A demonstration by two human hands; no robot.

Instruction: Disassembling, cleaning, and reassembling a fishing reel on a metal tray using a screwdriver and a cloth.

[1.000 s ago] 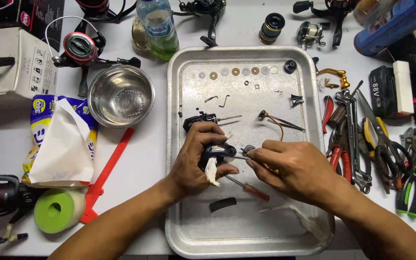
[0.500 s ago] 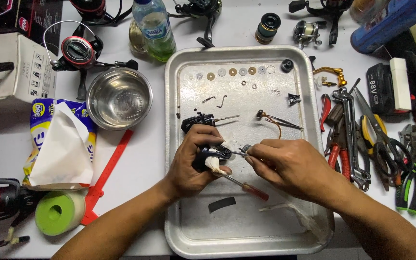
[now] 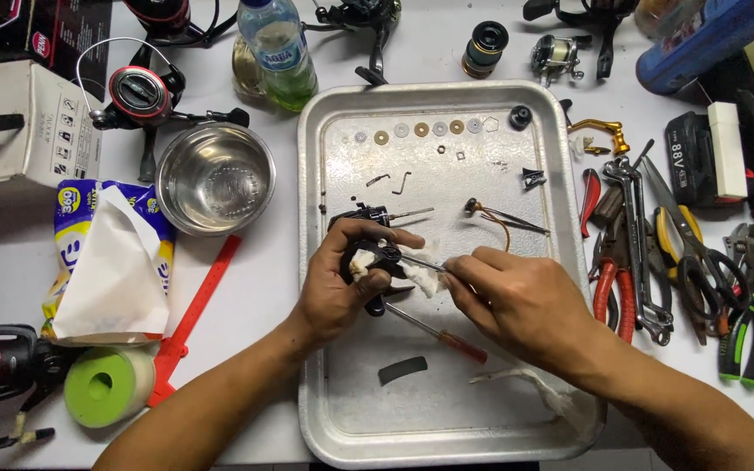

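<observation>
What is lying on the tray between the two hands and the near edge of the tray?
In the head view, a red-handled screwdriver and a small dark flat piece lie on the tray.

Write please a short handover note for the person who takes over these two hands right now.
Left hand: grips the small black reel part with a white tissue wad, above the metal tray.
Right hand: pinches a thin metal tool, its tip at the part.
In the tray: a row of washers along the top edge, a red-handled screwdriver under the hands, a black strip.
Done: the reel looks taken apart, its bits laid out.
Left: apparently cleaning this part; nothing reassembled.
</observation>
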